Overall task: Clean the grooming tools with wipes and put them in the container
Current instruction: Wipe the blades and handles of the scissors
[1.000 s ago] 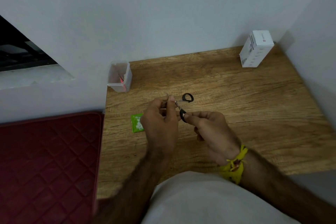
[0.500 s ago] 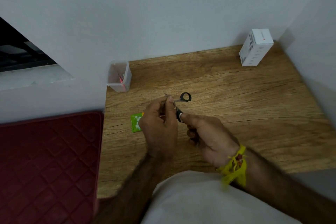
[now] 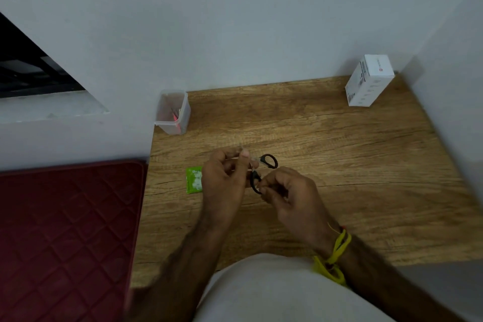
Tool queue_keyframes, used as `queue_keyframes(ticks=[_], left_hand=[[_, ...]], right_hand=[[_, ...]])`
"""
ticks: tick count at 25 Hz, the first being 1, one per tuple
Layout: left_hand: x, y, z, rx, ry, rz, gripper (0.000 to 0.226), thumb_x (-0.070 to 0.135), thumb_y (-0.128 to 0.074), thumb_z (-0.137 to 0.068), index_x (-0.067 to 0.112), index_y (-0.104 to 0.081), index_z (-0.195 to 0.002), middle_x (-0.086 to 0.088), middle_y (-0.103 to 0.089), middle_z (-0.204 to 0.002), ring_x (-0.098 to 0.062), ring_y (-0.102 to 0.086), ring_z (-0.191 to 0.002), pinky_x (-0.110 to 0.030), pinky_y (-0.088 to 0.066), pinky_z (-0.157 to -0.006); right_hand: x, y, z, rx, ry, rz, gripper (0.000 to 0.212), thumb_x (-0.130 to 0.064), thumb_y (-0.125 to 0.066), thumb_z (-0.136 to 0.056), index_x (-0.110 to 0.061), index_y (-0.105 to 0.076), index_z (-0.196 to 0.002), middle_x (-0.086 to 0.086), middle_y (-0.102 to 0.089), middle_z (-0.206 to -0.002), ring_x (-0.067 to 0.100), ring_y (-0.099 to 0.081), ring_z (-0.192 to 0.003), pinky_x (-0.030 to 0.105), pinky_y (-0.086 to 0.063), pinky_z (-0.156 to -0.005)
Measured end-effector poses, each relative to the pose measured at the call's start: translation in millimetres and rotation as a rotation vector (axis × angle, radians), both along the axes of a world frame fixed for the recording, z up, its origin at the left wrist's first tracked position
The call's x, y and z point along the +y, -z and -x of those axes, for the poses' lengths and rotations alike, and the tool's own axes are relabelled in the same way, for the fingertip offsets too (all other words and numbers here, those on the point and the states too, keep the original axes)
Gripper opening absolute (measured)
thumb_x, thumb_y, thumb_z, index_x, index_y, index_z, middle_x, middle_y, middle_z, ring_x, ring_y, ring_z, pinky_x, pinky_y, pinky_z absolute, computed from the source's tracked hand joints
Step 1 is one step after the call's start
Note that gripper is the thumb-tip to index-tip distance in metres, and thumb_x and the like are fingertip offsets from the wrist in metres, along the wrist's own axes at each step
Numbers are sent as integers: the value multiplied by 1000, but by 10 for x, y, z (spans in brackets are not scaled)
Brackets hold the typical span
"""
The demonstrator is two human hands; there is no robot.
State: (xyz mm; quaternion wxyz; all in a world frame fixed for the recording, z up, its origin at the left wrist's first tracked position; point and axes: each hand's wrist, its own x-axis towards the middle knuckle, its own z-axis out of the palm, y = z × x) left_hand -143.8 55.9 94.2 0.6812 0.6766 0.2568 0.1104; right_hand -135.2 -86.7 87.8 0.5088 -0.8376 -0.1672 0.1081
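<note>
Currently the left hand (image 3: 224, 180) pinches the blade end of the small scissors (image 3: 260, 174) — any wipe there is hidden; the right hand (image 3: 285, 191) grips the lower black handle loop, above the table (image 3: 339, 165). Risk: blades slipping on fingers, or a drop. Container (image 3: 173, 112) stands well apart at the wall, path unobstructed; green wipe packet (image 3: 194, 180) beside the left hand, white box (image 3: 368, 81) far corner.

Small scissors with black loop handles and thin metal blades (image 3: 262, 170): held above the middle of the table, handles spread apart, one loop far-right, one nearer; blades largely hidden.
Green wipe sachet (image 3: 194, 180): lay flat on the wood, left of the scissors.
Clear plastic tub-shaped container (image 3: 173, 112): stood upright at the far-left corner, open-topped, pinkish-red items inside, too blurred to identify.
</note>
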Motion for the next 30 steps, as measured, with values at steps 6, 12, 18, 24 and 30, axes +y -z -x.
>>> queue_keyframes(ticks=[6, 12, 18, 24, 30], left_hand=[[18, -55, 29, -22, -26, -48, 5, 4, -71, -89, 0, -69, -90, -11, -75, -77, -19, -71, -60, -24, -52, -51], [-95, -34, 93, -20, 31, -73, 7, 7, -67, -93, 0, -65, -95, -9, -75, -72, -25, -73, -65, -21, -47, -44], [-125, -13, 97, -51, 7, -120, 2, 9, -68, -93, 8, -66, -92, -4, -74, -68, -21, -72, -60, -23, -48, -44], [-125, 45, 83, -38, 1, -128, 3, 7, -68, -92, 5, -66, -90, -6, -72, -63, -19, -70, -54, -22, -45, -41], [-139, 72, 85, -21, 45, -111, 2, 5, -67, -91, 4, -65, -92, -7, -72, -63, -18, -69, -53, -22, -45, -42]], right_hand=[[-73, -115, -33, 47, 115, -133, 9, -8, -70, -91, -17, -72, -89, -5, -66, -90, 9, -64, -82, 21, -53, -70], [3, -58, -138, -33, 319, -42, 9, -12, -73, -89, -20, -70, -86, -7, -66, -88, 6, -61, -81, 12, -47, -66], [53, -26, -130, 65, 337, 24, 7, -17, -71, -91, -21, -72, -86, -6, -67, -87, 5, -61, -80, 14, -49, -67], [-13, -6, -77, 216, 293, -21, 8, -21, -69, -93, -21, -75, -87, -3, -71, -88, 12, -67, -86, 37, -58, -78], [26, 13, -58, 236, 331, -16, 10, -19, -68, -94, -19, -75, -88, -3, -72, -81, 12, -68, -80, 34, -58, -71]])
